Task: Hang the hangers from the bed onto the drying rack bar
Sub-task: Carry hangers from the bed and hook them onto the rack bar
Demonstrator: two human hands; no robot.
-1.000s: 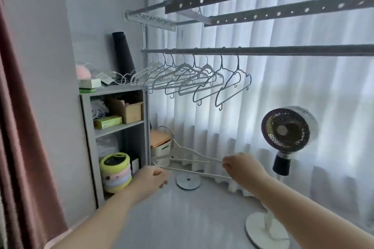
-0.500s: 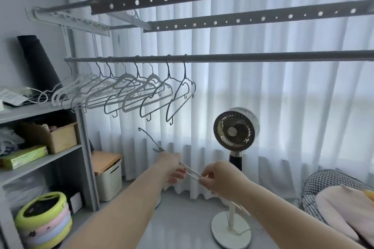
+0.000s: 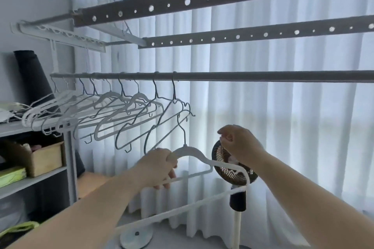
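A person's left hand (image 3: 159, 166) grips a white hanger (image 3: 194, 152) by its left shoulder, fingers curled around it, below the drying rack bar (image 3: 263, 76). The hanger's hook (image 3: 181, 131) points up and its long axis runs roughly along the bar. A row of hung hangers (image 3: 125, 107) crowds the bar's left end, while its right stretch lies bare. The right hand (image 3: 240, 143) hovers curled before a fan (image 3: 220, 159); whether it holds anything cannot be told.

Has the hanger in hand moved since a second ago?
Yes. The white hanger in the left hand has risen toward the rack bar; its hook now overlaps the last hung hanger.
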